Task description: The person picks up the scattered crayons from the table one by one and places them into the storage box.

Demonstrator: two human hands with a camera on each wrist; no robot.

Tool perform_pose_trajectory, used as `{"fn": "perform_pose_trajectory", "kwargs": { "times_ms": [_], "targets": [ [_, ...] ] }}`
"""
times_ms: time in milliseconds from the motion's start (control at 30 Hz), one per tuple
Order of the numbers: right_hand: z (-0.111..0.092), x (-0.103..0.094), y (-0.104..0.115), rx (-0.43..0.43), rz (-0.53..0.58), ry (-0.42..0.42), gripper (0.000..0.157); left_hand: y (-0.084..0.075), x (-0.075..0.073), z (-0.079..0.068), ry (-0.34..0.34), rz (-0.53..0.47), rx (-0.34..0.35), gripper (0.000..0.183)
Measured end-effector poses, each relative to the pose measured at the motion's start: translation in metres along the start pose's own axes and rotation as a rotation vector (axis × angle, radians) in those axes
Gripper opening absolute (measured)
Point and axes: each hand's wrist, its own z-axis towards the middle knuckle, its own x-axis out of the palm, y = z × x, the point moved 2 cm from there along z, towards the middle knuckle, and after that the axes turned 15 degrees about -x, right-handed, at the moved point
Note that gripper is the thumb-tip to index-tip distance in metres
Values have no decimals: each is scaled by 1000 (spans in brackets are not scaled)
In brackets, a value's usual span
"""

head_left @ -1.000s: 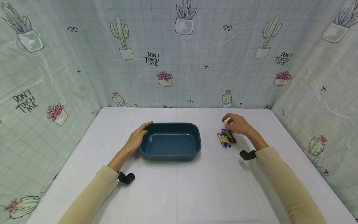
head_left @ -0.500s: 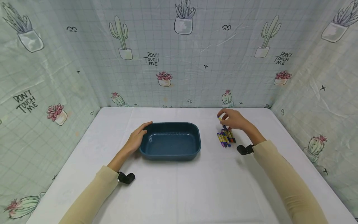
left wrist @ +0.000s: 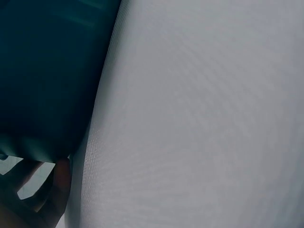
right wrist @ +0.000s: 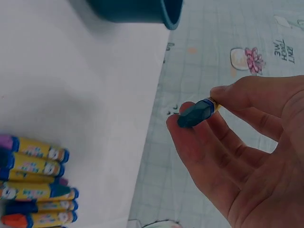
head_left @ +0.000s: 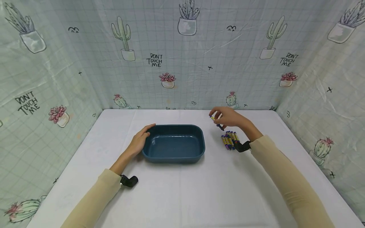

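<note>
A dark teal rectangular tray (head_left: 174,160) stands on the white table. My left hand (head_left: 137,142) holds its left side by the back corner, thumb at the rim; in the left wrist view, the fingers (left wrist: 59,190) meet the tray's outer wall. My right hand (head_left: 229,117) is raised above the table, right of the tray, pinching a crayon (head_left: 212,117). This crayon has a yellow and blue wrapper and a dark blue-green tip (right wrist: 192,115). Below the hand lies a small pile of crayons (head_left: 227,141), partly hidden by the black wrist camera.
A black camera (head_left: 129,181) sits on the left wrist, another (head_left: 242,146) on the right. Patterned cloth (head_left: 185,69) with printed cacti encloses the table's back and sides. White tabletop (head_left: 179,196) stretches in front of the tray.
The right hand has lifted the crayon away from the pile and moved leftward and back, closer to the tray. The left hand and tray have stayed put.
</note>
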Motion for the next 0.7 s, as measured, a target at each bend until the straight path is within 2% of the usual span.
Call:
{"fn": "perform_pose_trajectory", "kwargs": {
  "times_ms": [267,467,700],
  "targets": [
    [22,7,21,-32,-21,52,37,0,0,1,3,-13,14,47],
    [39,16,42,-95,-17,93,39,0,0,1,1,-20,22,46],
    [61,35,63,-176,0,182,38,0,1,1,7,-29,24,47]
  ]
}}
